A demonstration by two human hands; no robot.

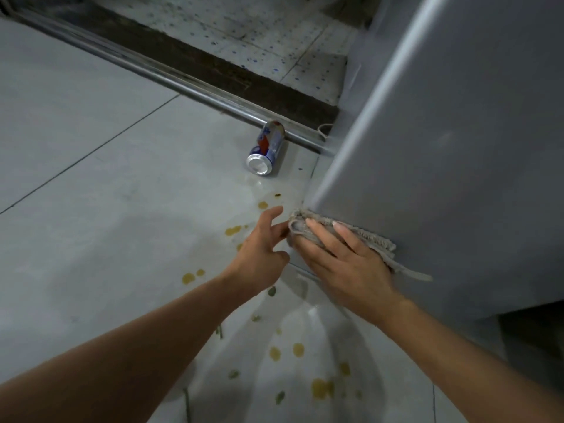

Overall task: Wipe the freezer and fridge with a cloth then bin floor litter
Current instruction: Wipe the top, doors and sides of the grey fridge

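Note:
The grey fridge point(451, 123) fills the right side of the head view. My right hand point(341, 261) presses a beige cloth point(375, 239) flat against the fridge's lower left corner, fingers straight. My left hand point(259, 248) hovers just left of the cloth with fingers spread, holding nothing. A blue, red and silver drink can point(265, 152) lies on its side on the grey tiled floor point(91, 154), beyond both hands, next to the fridge.
A metal door rail point(171, 77) runs diagonally across the floor behind the can, with a speckled tiled area point(259, 32) past it. Yellow spill spots point(233, 230) and small green leaf scraps point(279, 396) dot the floor around and below my hands.

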